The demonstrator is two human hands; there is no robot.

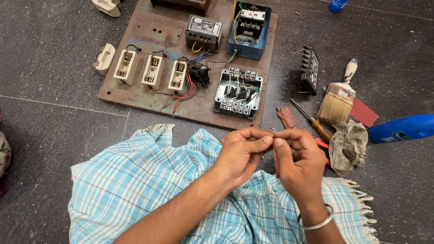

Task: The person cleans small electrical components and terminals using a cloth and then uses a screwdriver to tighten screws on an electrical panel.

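Light blue checked cloth (147, 196), soft and creased, fringed at its edge, covers the person's lap nearest the camera. Above it the left hand (240, 155) and right hand (298, 162) meet, fingertips pinched together on a small part (273, 131) just showing at the top between the thumbs; too small to tell its shape or which way its long axis runs. A plain metal bangle (316, 223) circles the right wrist.

Just right of the hands, on the dark speckled stone floor: a crumpled grey rag (347, 144), a screwdriver (313, 121) with amber handle lying diagonally with its tip up-left, a small reddish-brown tab (287, 117), a worn flat paintbrush (339, 98) with pale bristles pointing down-left, and a red sandpaper square (364, 112). A blue plastic bottle (409, 127) lies on its side at far right, label facing up.

Beyond, a rusty brown metal board (144, 98) carries three cream porcelain fuse holders (152, 71) in a row, red and blue wires, an open grey terminal block (238, 93), a black box (203, 33) with a pale label on top, and a blue open switch housing (249, 30). A black cover (310, 69) stands beside the board.
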